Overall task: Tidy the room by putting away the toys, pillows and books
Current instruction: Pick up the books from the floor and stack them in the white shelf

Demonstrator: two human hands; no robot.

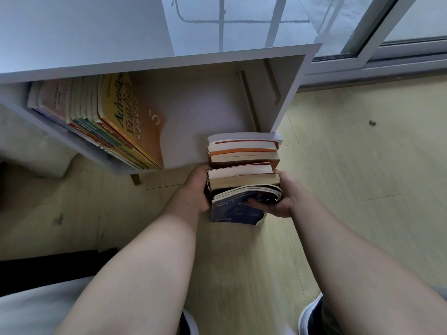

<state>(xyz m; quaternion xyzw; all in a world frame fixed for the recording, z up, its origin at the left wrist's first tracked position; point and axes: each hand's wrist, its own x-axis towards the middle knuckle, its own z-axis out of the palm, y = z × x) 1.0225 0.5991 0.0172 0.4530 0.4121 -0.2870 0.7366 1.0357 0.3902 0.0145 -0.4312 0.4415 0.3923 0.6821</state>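
Nearest the camera, a dark-and-white pair of shoes (312,315) stands on the pale yellow wood-plank floor (338,165). Two bare forearms reach forward from there. The left hand (197,187) clasps the left side of a bundle of worn paperback books (243,165), with its fingers hidden behind the bundle. The right hand (285,197) grips the right side, its thumb lying across the nearest cover.

That nearest volume is a dark blue softcover book (235,210), bent, with curled, dog-eared pages. Behind it come thicker books with yellowed page edges and brown, orange and white covers, packed side by side with the page edges facing up. The bundle is held above the floor at the front right of a white open-fronted bookshelf (169,56). Whether its far end rests on the shelf board cannot be told.

Inside the shelf, at the left, a leaning row of thin textbooks (79,110) ends in an orange-and-yellow book with large lettering (135,117). Beyond, a grey-framed sliding window (375,32) meets the floor.
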